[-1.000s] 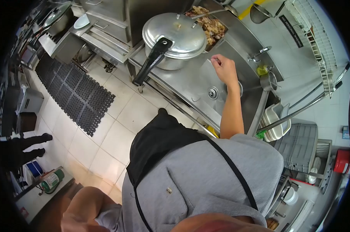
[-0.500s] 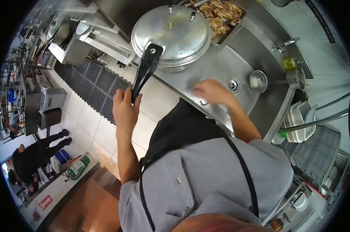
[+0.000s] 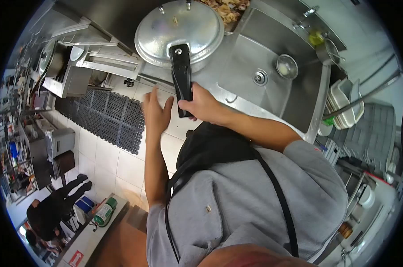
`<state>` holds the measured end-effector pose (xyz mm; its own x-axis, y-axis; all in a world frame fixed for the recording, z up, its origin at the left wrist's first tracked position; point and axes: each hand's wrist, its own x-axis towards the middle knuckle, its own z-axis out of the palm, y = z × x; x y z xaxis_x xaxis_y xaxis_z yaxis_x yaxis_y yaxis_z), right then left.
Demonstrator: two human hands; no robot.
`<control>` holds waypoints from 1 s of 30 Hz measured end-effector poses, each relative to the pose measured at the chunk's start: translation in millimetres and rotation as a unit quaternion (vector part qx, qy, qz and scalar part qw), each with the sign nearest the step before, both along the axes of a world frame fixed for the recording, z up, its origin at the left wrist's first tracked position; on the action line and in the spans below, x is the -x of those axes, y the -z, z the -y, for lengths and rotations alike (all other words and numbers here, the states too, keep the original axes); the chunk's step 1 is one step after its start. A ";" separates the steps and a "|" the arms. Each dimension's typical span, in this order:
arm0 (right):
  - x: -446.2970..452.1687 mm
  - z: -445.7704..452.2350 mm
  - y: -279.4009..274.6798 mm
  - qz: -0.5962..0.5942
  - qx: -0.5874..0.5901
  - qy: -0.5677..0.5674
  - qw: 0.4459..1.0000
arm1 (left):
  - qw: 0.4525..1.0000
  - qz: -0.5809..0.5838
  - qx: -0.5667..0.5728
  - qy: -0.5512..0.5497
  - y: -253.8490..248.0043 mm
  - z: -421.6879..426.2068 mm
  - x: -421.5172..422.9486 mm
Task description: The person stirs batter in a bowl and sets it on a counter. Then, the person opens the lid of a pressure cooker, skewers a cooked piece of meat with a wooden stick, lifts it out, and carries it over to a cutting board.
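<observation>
A large silver pressure cooker [image 3: 178,31] stands on the metal counter at the sink's left side, its lid on. Its long black handle [image 3: 180,73] points toward me, past the counter edge. My right hand [image 3: 204,103] is wrapped around the handle's near end, thumb on top. Just to the left of the handle, my left hand [image 3: 155,115] is off it, with thumb and fingers apart and nothing in it. The fingertips are slightly blurred.
A tray of cooked meat pieces [image 3: 228,10] sits behind the cooker. The steel sink [image 3: 246,62] holds a small round strainer [image 3: 286,66]. A black rubber mat [image 3: 108,113] lies on the tiled floor. Another person [image 3: 50,209] is at the far left.
My left hand has let go of the handle and opened. My right hand has moved left from over the sink and taken hold of the handle, which now points more straight toward me.
</observation>
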<state>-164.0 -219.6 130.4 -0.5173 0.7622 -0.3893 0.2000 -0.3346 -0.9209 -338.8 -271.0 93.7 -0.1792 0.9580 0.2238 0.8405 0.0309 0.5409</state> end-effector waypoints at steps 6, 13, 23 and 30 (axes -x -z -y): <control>-4.7 -4.1 -7.7 0.108 -0.106 0.004 0.989 | 0.591 0.786 0.177 0.037 -1.0 -12.9 -37.7; -50.1 -35.2 -9.4 0.239 -0.117 0.035 0.963 | 0.561 0.810 0.157 0.069 10.6 -6.5 -51.4; -35.0 -36.2 -10.8 -0.008 0.058 0.042 0.997 | 0.671 0.724 0.159 0.008 -8.3 -1.7 -42.9; -75.9 -60.4 -9.2 0.005 0.023 -0.022 0.999 | 0.679 0.711 0.183 -0.023 -9.7 -6.5 -59.9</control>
<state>-88.1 -159.2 139.6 -0.5452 0.7202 -0.4290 0.2246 -0.3675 -0.9025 -278.8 -264.5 103.4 0.0038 0.8893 -0.4573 -0.5284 0.3900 0.7541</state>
